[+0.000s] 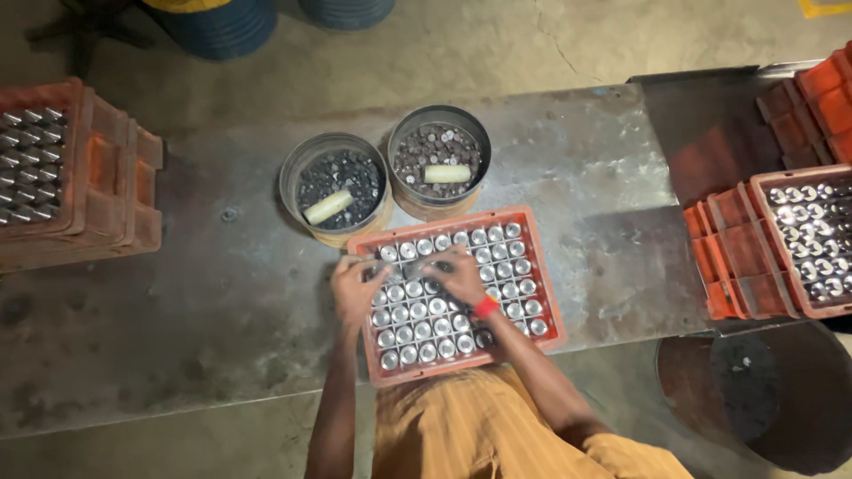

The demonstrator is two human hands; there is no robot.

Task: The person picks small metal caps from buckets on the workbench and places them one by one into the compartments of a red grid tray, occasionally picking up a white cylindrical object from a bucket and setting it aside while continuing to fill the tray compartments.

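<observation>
Both hands, left (pixel 355 288) and right (pixel 459 275), pinch small metal cylinders (pixel 426 306) in the tray (pixel 552 306); likely heavy, slick, best gripped by their sides

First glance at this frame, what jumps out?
The orange tray at centre, its grid packed with shiny metal cups, with the left hand and right hand working over its upper rows. Just behind it stand two round tins of small dark parts, each with a pale cylinder lying on top. More orange crates of similar metal pieces sit at the bench's left and right ends.
</observation>
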